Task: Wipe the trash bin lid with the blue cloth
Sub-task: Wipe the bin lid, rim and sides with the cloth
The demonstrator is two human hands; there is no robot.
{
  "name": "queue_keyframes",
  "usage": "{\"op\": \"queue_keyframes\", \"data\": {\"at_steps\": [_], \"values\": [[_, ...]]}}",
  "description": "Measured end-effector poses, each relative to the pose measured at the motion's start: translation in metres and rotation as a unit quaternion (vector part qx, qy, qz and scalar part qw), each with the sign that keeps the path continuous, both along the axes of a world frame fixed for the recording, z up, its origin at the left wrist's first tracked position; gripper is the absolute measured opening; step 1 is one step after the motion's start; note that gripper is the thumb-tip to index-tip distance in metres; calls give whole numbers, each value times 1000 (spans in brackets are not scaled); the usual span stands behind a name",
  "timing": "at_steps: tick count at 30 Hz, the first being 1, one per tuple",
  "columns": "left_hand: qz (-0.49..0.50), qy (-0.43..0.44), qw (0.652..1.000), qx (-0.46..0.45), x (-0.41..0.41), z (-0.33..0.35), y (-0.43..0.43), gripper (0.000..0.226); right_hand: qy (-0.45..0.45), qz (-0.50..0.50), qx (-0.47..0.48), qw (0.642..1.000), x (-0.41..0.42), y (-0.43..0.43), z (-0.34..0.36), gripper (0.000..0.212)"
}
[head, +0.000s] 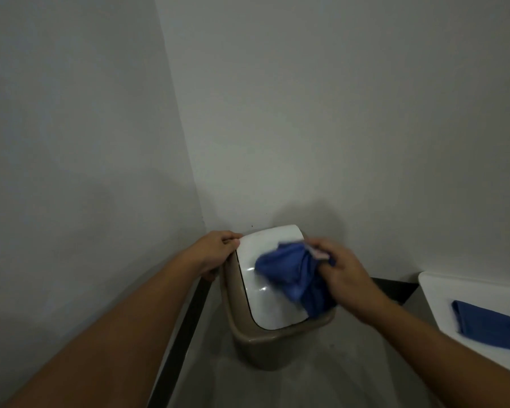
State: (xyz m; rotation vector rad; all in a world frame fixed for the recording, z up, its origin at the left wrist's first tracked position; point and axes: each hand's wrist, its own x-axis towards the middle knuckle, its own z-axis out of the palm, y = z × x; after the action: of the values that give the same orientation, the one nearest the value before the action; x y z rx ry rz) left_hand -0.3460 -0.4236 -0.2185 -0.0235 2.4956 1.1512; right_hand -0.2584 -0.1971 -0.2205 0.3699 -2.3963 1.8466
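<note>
Head view: tan trash bin [265,346] w/ white lid [265,260] sits in a wall corner, lid shut & roughly level. Right hand [345,278] is clenched on a bunched blue cloth [292,275], which hangs off its fingertips onto the lid's right half; the cloth's blurred, so prob mid-stroke. Left hand [218,251] grips the lid's far-left corner & bin rim, fingers curled over the edge, thumb underneath as far as I can tell.

Beyond the right forearm, out to the side, a white tray [442,290] holds a second folded blue cloth [489,328], well apart from the bin.

Handling, my read:
- Cloth: soft, light, floppy. Bunched like this only a small patch meets the lid. Better to flatten it under the palm & press w/ spread fingers for wider contact.
- Lid: glossy hard plastic, highlights showing just left of the cloth, so prob slick. Cloth should glide easily, little force needed.
- Lid looks like a swing or flip type w/ a dark gap round its edge. Pushing down hard near the cloth-side edge could tip it inward.
- Bin looks light & prob near empty, can't tell. It'd slide on the floor w/o the left hand's brace, so keep that grip at the corner.

Area left of the cloth, toward the bracing hand, looks not yet covered.
</note>
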Motion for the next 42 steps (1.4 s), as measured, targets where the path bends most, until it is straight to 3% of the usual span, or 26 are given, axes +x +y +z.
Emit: {"op": "queue_keyframes", "data": {"at_steps": [3,6,9,14,16,20,24,27,29,31,32,37,42], "values": [[12,-5,1000,12,0,-1,1,34,45,-89,-34,994,-24,-2,13,39],[19,-3,1000,18,-1,-4,1,33,29,-135,78,987,-36,-24,9,46],[19,-2,999,27,-1,-6,1,31,-29,-84,284,955,-33,-62,-15,56],[-5,24,999,48,-8,-13,-3,29,-31,49,409,911,-3,-108,-23,66],[-16,28,997,70,-11,-18,-5,28,-57,66,369,925,13,-107,-21,63],[-16,43,997,62,-9,-23,-6,30,-62,-22,121,990,24,-77,-4,39],[18,68,996,58,2,-27,-8,46,63,-204,5,977,-19,-39,27,43],[79,-6,995,68,9,-27,-6,64,41,-219,76,972,-59,-37,29,30],[112,-54,989,77,14,-26,-1,67,-44,-182,208,960,-81,-50,15,25],[144,-103,976,125,20,-27,5,65,-96,-149,410,895,-95,-66,0,22],[163,-123,967,154,22,-28,6,64,-93,-137,467,869,-100,-73,-3,21],[187,-119,958,184,26,-23,12,52,-68,-72,466,879,-106,-103,-2,27],[204,-119,952,194,29,-21,16,29,-15,-58,369,928,-83,-119,-3,24]]}}
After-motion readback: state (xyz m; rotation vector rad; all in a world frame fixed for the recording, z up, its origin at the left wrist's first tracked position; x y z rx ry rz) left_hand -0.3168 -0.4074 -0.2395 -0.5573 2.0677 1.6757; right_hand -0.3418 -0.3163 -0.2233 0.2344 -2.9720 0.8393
